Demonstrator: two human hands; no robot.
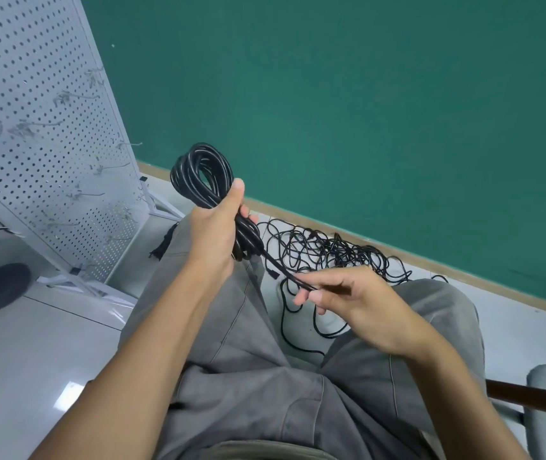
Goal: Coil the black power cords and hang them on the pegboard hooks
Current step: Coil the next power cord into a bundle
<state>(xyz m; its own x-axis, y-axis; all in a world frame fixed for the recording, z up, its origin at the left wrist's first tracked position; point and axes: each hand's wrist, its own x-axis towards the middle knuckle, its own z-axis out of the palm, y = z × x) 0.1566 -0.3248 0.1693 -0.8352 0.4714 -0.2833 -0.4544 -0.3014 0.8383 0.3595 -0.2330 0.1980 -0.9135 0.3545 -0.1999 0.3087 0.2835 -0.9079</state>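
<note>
Left hand (213,234) raised, fist clenched; right hand (348,300) lower, fingers pinching

Your view evenly and brightly lit, soft shadows, a white glare patch on the glossy floor (69,391), wide-angle bending at your edges, slight softness throughout.

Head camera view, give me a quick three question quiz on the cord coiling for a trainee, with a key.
1. True or false: the left hand grips the coil.
2. What does the right hand pinch? A) a hook B) the cord's loose end C) a plug
3. Where does the tangle of uncoiled cords lie?

Key: 1. true. 2. B. 3. On the floor by the green wall, past the knees; nothing hangs on the pegboard hooks in view.
</note>
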